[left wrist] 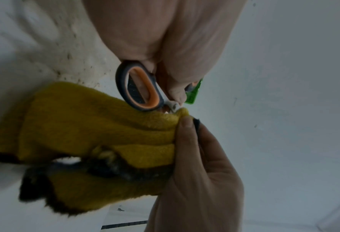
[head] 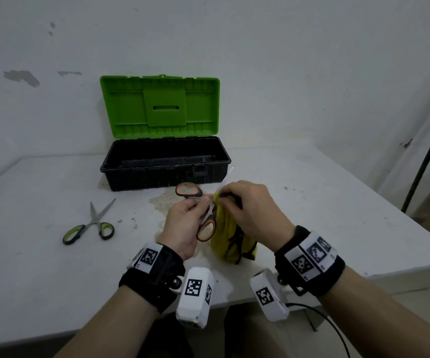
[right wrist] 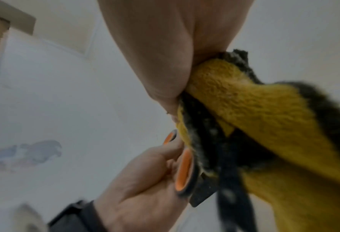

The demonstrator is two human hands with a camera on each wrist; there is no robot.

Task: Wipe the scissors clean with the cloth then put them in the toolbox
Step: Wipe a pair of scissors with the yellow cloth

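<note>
Your left hand (head: 182,223) grips the orange-handled scissors (head: 203,215) above the counter (head: 53,267). Their blades point away towards the open toolbox (head: 164,164), where your right hand (head: 255,208) pinches the yellow cloth (head: 228,236) around them.

Perhaps a bare workroom: chipped white wall (head: 208,42), stained table (head: 40,267), toolbox (head: 164,164).

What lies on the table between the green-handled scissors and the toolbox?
Nothing: the head view shows only bare, speckled table between the green-handled scissors and the toolbox.
</note>
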